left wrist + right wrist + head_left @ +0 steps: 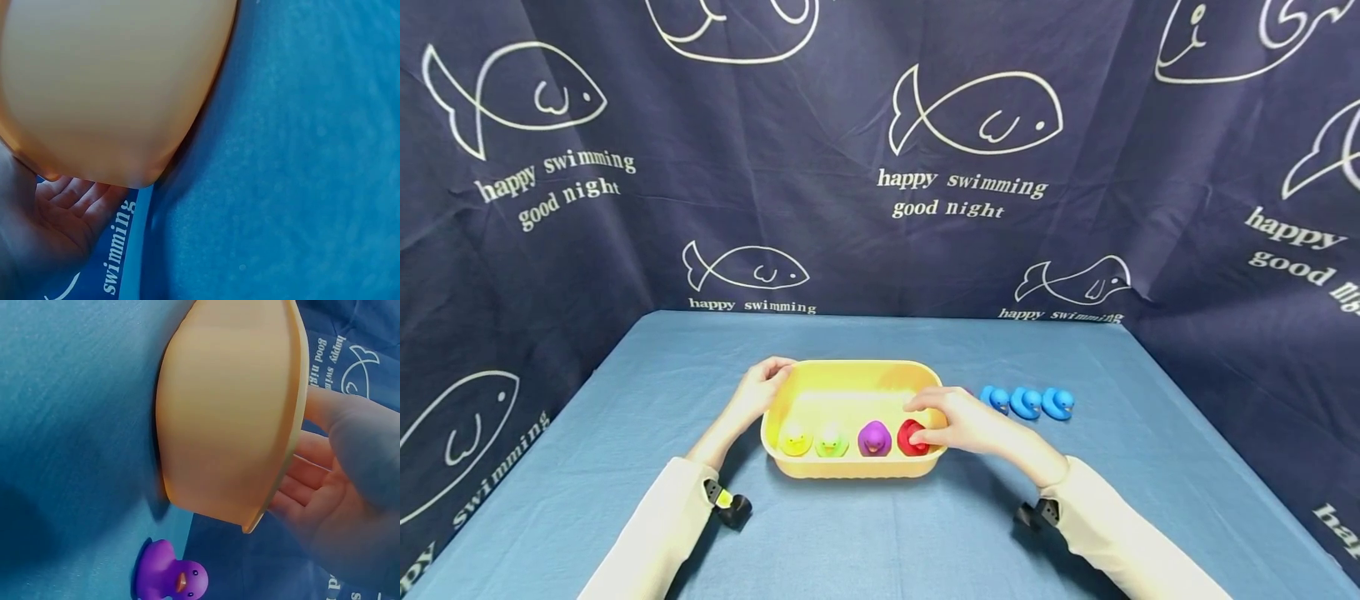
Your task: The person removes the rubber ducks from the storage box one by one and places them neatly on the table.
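Observation:
A yellow basin (857, 468) stands on the table; in its front part sit a yellow duck (795, 442), a light green duck (832, 443), a purple duck (874, 439) and a red duck (906, 437). My left hand (758, 390) holds the basin's left end at the rim; the left wrist view shows its fingers behind the wall. Over the right rim reaches my right hand (962, 419), thumb across the red duck and fingers spread apart from it, behind. Whether the thumb touches the duck I cannot tell.
Three blue ducks (1026, 403) stand in a row right of the basin. Another purple duck (164, 575) is on the table close to the basin, mostly hidden by the right hand in the head view. Dark blue printed cloth (850, 250) hangs behind the table (865, 542).

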The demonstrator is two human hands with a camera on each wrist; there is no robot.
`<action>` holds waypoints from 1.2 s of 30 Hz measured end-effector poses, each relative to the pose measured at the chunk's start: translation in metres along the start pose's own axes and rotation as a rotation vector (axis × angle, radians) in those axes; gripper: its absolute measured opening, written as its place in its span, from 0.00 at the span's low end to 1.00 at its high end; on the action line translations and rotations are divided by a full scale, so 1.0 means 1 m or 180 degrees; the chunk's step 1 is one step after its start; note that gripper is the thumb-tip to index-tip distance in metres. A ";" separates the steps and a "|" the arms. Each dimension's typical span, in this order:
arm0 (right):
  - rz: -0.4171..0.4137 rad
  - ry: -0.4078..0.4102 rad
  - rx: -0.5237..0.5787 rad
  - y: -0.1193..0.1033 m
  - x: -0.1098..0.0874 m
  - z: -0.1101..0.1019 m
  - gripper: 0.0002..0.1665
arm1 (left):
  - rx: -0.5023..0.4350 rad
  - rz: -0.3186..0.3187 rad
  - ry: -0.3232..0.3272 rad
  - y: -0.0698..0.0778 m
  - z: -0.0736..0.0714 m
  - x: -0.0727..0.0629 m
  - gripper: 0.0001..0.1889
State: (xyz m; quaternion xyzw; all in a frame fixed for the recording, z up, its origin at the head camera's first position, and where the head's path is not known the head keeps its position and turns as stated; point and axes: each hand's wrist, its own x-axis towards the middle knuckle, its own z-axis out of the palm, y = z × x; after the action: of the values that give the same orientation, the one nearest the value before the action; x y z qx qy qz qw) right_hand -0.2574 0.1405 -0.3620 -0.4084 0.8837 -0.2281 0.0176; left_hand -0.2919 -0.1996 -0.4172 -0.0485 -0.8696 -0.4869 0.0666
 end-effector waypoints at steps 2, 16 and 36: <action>-0.0001 -0.0055 -0.0037 -0.001 0.001 0.000 0.24 | 0.0013 0.0014 0.0018 0.001 0.000 0.000 0.15; 0.0010 -0.0269 -0.0267 -0.007 0.009 0.003 0.25 | 0.0014 -0.0003 -0.0006 -0.001 0.001 0.000 0.15; 0.0362 -0.0530 -0.0493 -0.018 0.018 0.003 0.12 | -0.0054 -0.0028 0.0003 -0.002 0.001 0.000 0.15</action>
State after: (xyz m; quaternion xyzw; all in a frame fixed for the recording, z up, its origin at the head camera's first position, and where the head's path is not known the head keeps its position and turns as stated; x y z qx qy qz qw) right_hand -0.2561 0.1161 -0.3550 -0.3752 0.9159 -0.1231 0.0722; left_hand -0.2920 -0.1997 -0.4193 -0.0450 -0.8656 -0.4946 0.0644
